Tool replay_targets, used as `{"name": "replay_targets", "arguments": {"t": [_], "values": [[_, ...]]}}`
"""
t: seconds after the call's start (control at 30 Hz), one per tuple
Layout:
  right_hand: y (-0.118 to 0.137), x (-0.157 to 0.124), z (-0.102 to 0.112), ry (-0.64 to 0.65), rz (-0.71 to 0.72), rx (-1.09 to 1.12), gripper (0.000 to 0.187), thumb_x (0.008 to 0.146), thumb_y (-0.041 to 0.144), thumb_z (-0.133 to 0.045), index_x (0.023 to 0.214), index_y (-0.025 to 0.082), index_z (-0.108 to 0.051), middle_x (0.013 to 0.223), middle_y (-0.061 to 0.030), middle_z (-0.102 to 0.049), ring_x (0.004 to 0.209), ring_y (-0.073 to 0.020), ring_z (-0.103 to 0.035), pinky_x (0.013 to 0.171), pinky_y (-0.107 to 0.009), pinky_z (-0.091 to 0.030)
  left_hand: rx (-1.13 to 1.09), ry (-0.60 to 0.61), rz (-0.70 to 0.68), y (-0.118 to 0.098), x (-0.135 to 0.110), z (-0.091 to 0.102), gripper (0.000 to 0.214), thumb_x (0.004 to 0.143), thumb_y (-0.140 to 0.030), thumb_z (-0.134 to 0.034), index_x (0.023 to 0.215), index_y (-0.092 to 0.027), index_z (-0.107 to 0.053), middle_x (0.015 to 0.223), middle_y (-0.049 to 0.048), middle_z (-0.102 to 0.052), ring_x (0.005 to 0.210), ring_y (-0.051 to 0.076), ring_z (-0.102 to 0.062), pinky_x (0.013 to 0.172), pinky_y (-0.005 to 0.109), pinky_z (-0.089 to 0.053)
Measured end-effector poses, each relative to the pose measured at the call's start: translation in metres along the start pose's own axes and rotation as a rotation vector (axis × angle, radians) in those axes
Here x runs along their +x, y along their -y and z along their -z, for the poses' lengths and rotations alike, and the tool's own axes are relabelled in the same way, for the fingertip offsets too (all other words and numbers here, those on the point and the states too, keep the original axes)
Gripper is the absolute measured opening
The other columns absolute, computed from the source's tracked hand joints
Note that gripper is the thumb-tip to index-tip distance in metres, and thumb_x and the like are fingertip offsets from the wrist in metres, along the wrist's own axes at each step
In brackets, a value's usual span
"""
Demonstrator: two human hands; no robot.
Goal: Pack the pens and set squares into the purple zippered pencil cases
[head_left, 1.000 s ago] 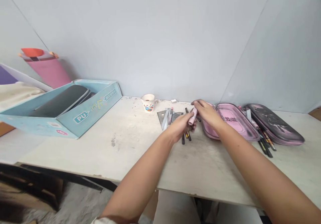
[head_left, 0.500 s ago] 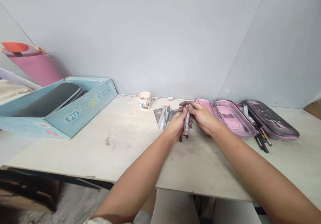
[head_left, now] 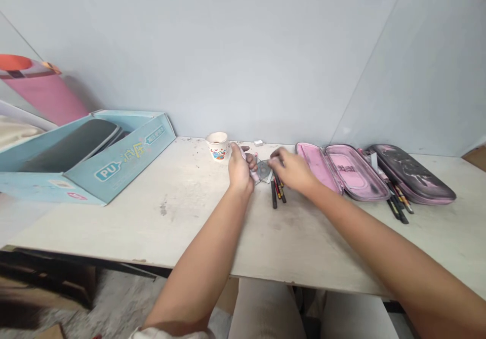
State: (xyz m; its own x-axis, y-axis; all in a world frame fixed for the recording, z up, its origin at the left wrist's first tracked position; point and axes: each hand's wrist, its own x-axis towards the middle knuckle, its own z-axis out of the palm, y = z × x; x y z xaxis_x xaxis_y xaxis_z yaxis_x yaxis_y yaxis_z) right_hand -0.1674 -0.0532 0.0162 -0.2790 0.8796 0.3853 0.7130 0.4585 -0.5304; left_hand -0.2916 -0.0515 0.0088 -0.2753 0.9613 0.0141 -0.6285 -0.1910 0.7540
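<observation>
Head view, with 12 o'clock toward the wall: the person's left hand [head_left: 240, 169] is closed around a slim pink tube [head_left: 254, 177]. That tube lies inside the left grip, fingers wrapped about it, and its lower end pokes out at 4 o'clock from the palm.

Across from it, at 3 o'clock, hangs the right hand [head_left: 291, 171], fingers bent toward 10 o'clock. I can't tell whether the right grip is spread or pinching anything; its fingers cover the upper ends of some black pens [head_left: 277, 192], which lie at its 7 o'clock on the desk [head_left: 205, 217]. Between the two hands I see a clear drawing template [head_left: 265, 171], partly hidden.

From the left hand, a paper cup [head_left: 217, 149] stands just beside it at 10 o'clock, and a white eraser [head_left: 258, 143] lies at 1 o'clock near the wall. An open pink pencil case [head_left: 355, 187] spreads at the right hand's 3 o'clock, with a dark case [head_left: 413, 174] farther along the same line.
</observation>
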Motion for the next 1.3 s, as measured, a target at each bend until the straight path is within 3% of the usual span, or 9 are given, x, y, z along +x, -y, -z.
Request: {"name": "replay_targets", "arguments": {"t": [0.17, 0.3, 0.4, 0.57, 0.73, 0.83, 0.9, 1.1, 1.3], "values": [[0.011, -0.023, -0.028, 0.275, 0.286, -0.381, 0.030, 0.087, 0.035, -0.042, 0.097, 0.012, -0.058, 0.096, -0.0131, -0.062, 0.104, -0.0260, -0.050, 0.093, -0.042, -0.033, 0.016, -0.109, 0.005, 0.003, 0.012, 0.009, 0.037, 0.086, -0.053, -0.036, 0.078, -0.018, -0.042, 0.047, -0.0085, -0.034, 0.033, 0.004, -0.029, 0.035, 0.016, -0.024], [0.005, -0.030, -0.022, 0.284, 0.294, -0.353, 0.046, 0.084, 0.049, -0.045, 0.108, 0.012, -0.056, 0.113, -0.0134, -0.056, 0.115, -0.0267, -0.042, 0.096, -0.044, -0.032, 0.044, -0.105, -0.009, 0.007, 0.011, 0.009, 0.034, 0.087, -0.050, -0.036, 0.078, -0.017, -0.042, 0.047, -0.0085, -0.035, 0.033, 0.004, -0.031, 0.036, 0.016, -0.025], [-0.010, -0.034, -0.010, 0.269, 0.313, -0.358, 0.064, 0.074, 0.060, -0.054, 0.117, 0.013, -0.052, 0.132, -0.0155, -0.042, 0.129, -0.0317, -0.024, 0.101, -0.052, -0.026, 0.048, -0.085, -0.010, 0.008, 0.011, 0.008, 0.034, 0.088, -0.049, -0.034, 0.079, -0.018, -0.042, 0.047, -0.0084, -0.035, 0.033, 0.004, -0.030, 0.036, 0.016, -0.024], [-0.022, -0.039, -0.005, 0.314, 0.310, -0.381, 0.069, 0.065, 0.064, -0.060, 0.108, 0.011, -0.056, 0.138, -0.0190, -0.034, 0.133, -0.0370, -0.014, 0.102, -0.060, -0.021, 0.080, -0.051, -0.003, 0.011, 0.008, 0.008, 0.035, 0.087, -0.050, -0.036, 0.079, -0.017, -0.043, 0.049, -0.0075, -0.037, 0.034, 0.004, -0.030, 0.036, 0.016, -0.025], [-0.009, -0.053, -0.010, 0.148, 0.370, -0.363, 0.071, 0.064, 0.054, -0.067, 0.115, 0.008, -0.046, 0.123, -0.0202, -0.049, 0.129, -0.0342, -0.028, 0.104, -0.061, -0.017, 0.116, -0.015, -0.031, 0.014, 0.008, 0.008, 0.032, 0.089, -0.047, -0.033, 0.081, -0.017, -0.043, 0.053, -0.0066, -0.037, 0.038, 0.005, -0.034, 0.039, 0.017, -0.029], [-0.006, -0.066, -0.011, 0.076, 0.458, -0.312, 0.047, 0.077, 0.032, -0.062, 0.115, 0.013, -0.042, 0.098, -0.0098, -0.062, 0.105, -0.0251, -0.054, 0.106, -0.058, -0.017, 0.268, 0.066, -0.074, 0.017, 0.005, 0.006, 0.026, 0.090, -0.041, -0.032, 0.086, -0.018, -0.044, 0.060, -0.0049, -0.041, 0.044, 0.006, -0.040, 0.043, 0.017, -0.033], [-0.008, -0.069, -0.006, 0.008, 0.469, -0.209, 0.030, 0.082, 0.022, -0.054, 0.110, 0.018, -0.043, 0.089, -0.0042, -0.063, 0.090, -0.0199, -0.060, 0.106, -0.055, -0.021, 0.474, 0.150, -0.138, 0.018, 0.001, 0.004, 0.022, 0.090, -0.038, -0.034, 0.089, -0.019, -0.044, 0.064, -0.0042, -0.043, 0.048, 0.007, -0.042, 0.046, 0.018, -0.035], [-0.014, -0.038, 0.030, -0.475, 0.092, 0.401, 0.037, 0.081, 0.033, -0.056, 0.108, 0.023, -0.034, 0.087, -0.0009, -0.063, 0.086, -0.0172, -0.064, 0.098, -0.047, -0.036, 1.103, 0.457, -0.416, 0.020, -0.022, -0.001, 0.017, 0.087, -0.032, -0.040, 0.099, -0.022, -0.048, 0.073, -0.0016, -0.052, 0.069, 0.013, -0.051, 0.067, 0.026, -0.040], [-0.011, -0.014, 0.039, -0.565, -0.026, 0.582, 0.030, 0.083, 0.037, -0.049, 0.103, 0.022, -0.031, 0.085, -0.0007, -0.066, 0.088, -0.0147, -0.065, 0.101, -0.046, -0.032, 1.067, 0.564, -0.450, 0.019, -0.035, -0.007, 0.016, 0.084, -0.029, -0.043, 0.097, -0.023, -0.052, 0.073, 0.0002, -0.055, 0.070, 0.017, -0.051, 0.069, 0.026, -0.036]]}}
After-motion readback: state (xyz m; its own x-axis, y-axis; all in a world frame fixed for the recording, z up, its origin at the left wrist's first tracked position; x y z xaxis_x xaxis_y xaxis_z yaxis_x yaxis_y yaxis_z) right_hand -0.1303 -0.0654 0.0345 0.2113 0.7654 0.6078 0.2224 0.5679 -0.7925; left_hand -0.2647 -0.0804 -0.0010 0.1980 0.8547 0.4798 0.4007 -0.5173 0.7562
